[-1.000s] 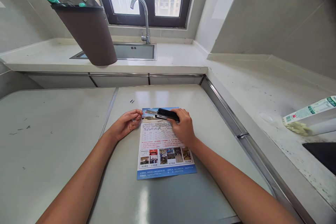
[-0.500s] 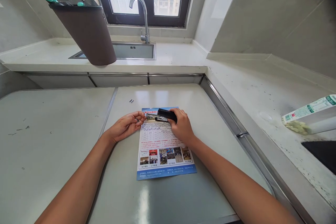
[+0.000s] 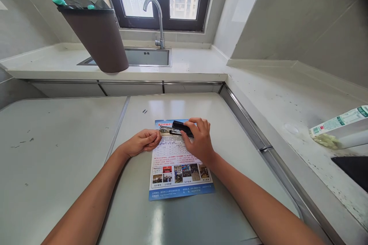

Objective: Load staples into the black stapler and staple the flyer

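Note:
A printed flyer (image 3: 178, 168) with a blue border lies flat on the pale table (image 3: 71, 153) in front of me. My right hand (image 3: 198, 139) is closed around a black stapler (image 3: 176, 128) that rests across the flyer's top edge, its metal nose pointing left. My left hand (image 3: 145, 141) is curled at the flyer's upper left corner, fingertips pinched against the stapler's metal nose; whether anything sits between the fingers is too small to make out.
A few loose staples (image 3: 144, 111) lie on the table beyond the flyer. A brown bin (image 3: 97, 34) stands on the counter by the sink (image 3: 146, 56) and tap (image 3: 156, 15). A white box (image 3: 342, 126) lies on the right counter.
My left hand has slid right to meet the stapler's nose and curled tighter. My right hand has shifted slightly on the stapler, fingers now over its top. The flyer has barely moved.

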Action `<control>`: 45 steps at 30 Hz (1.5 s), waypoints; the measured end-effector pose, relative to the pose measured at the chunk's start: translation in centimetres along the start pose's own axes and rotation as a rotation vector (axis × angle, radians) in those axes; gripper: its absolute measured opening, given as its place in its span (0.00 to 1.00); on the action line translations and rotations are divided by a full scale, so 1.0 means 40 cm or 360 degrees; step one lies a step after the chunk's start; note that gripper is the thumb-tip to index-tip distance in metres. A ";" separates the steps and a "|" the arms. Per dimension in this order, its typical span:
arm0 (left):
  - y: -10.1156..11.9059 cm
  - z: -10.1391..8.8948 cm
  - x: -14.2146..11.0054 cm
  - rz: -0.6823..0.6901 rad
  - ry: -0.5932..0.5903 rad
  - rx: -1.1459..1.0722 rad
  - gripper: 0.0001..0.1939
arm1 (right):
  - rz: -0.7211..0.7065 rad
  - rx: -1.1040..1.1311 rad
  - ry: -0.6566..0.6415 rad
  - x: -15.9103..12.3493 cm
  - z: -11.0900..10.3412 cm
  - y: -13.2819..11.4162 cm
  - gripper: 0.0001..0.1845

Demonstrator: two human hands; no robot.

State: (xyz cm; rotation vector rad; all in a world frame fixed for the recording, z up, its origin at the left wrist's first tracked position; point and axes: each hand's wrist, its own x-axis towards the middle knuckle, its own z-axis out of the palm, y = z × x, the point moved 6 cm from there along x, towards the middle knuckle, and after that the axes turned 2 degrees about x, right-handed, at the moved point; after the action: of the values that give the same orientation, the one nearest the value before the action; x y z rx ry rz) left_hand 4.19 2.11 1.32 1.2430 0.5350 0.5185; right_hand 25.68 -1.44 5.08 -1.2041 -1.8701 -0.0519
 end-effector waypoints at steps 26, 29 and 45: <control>-0.012 0.036 0.003 0.0086 -0.0185 0.0226 0.21 | -0.1046 0.0073 -0.0561 -0.053 0.057 -0.115 0.16; -0.011 0.037 0.001 0.0072 -0.0196 0.0227 0.20 | -0.1056 0.0076 -0.0544 -0.051 0.052 -0.116 0.13; -0.002 0.027 0.008 0.0169 -0.0095 0.0212 0.32 | -0.0914 0.0198 -0.0416 -0.039 0.036 -0.111 0.16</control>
State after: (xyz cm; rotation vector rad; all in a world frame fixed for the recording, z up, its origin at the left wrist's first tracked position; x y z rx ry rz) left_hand 5.12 1.51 1.48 1.4154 0.4607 0.5403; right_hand 21.64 -4.22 4.90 -0.5793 -2.3616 -0.0943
